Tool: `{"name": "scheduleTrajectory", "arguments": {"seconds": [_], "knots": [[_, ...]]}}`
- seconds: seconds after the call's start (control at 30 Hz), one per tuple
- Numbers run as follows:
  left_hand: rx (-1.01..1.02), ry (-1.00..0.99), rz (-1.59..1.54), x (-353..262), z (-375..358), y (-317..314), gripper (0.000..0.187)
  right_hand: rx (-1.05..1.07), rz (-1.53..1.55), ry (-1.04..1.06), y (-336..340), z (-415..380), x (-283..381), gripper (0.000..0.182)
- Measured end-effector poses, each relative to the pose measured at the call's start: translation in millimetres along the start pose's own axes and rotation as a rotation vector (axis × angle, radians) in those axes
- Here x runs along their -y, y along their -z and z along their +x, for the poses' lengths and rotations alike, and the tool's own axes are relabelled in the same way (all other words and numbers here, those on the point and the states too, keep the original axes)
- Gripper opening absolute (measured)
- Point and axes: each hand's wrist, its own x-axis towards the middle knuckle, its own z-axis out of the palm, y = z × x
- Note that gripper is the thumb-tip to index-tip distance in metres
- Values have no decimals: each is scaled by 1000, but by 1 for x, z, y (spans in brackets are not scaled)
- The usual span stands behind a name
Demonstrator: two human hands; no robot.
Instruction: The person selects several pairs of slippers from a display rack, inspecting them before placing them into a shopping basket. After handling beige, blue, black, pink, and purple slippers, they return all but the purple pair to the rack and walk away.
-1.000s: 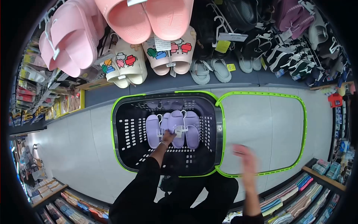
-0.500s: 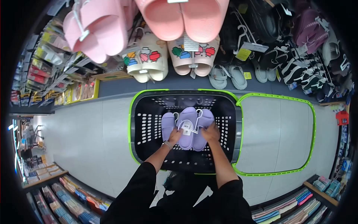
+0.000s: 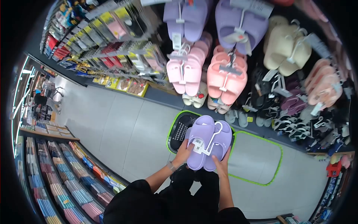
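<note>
A pair of purple slide slippers [image 3: 203,130] is held up in front of me, joined by a white plastic hanger [image 3: 213,140] with a white price tag [image 3: 198,145]. My left hand [image 3: 182,153] is closed on the left edge of the pair, thumb on top near the tag. At the lower right edge, my right hand [image 3: 222,162] grips the other slipper. Beneath them on the floor is a black shopping basket [image 3: 179,128] with a lime green rim, partly hidden by the slippers. A sliver of purple shows beside the held pair, mostly hidden.
Purple slippers [image 3: 242,22], pink slippers [image 3: 185,71], peach slippers [image 3: 227,76] and beige slippers [image 3: 287,48] hang on the rack ahead. The basket's green handle [image 3: 280,160] lies folded out to the right. Shelves of folded packs [image 3: 56,175] stand at the lower left.
Both hands have lifted the purple slippers up out of the basket and toward me. My view has tilted up and turned left, showing more of the rack.
</note>
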Motion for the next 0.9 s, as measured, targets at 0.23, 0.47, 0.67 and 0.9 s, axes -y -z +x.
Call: {"name": "scheduleTrajectory", "arguments": {"seconds": [0.23,0.47,0.67,0.9], "knots": [[-255,-315,-20,-182,-65,24,29,-89,-118,262,0,-26,204,108],[-280,-395,-175,-245,-79,59,29,-27,-282,449,-18,-36,280,121],[-214,-466,-152,-256,-70,100,26,-78,-335,394,-57,-55,310,127],[-229,-644,-90,-283,-52,156,29,-137,-258,453,-117,-44,316,119]]}}
